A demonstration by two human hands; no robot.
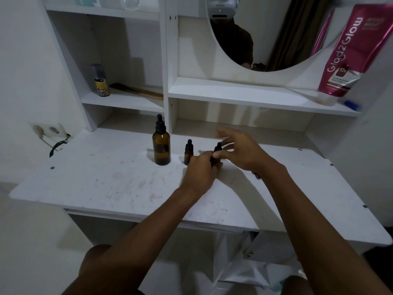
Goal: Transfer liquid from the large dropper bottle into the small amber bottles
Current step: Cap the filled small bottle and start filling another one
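Observation:
The large amber dropper bottle point(161, 147) stands upright on the white desk point(106, 184) with its black dropper cap on. To its right a small amber bottle point(188, 153) stands capped. My left hand point(201, 170) is closed around the body of a second small amber bottle, which it mostly hides. That bottle's black dropper cap point(217, 149) sticks up between my hands. The thumb and forefinger of my right hand point(240, 152) pinch the cap, with the other fingers spread and blurred.
A yellow spray can point(101, 81) and a wooden stick point(140, 91) lie on the left shelf. A pink tube point(350, 54) leans on the right shelf beside the round mirror point(276, 35). A wall socket with a black cable point(51, 130) is at the left.

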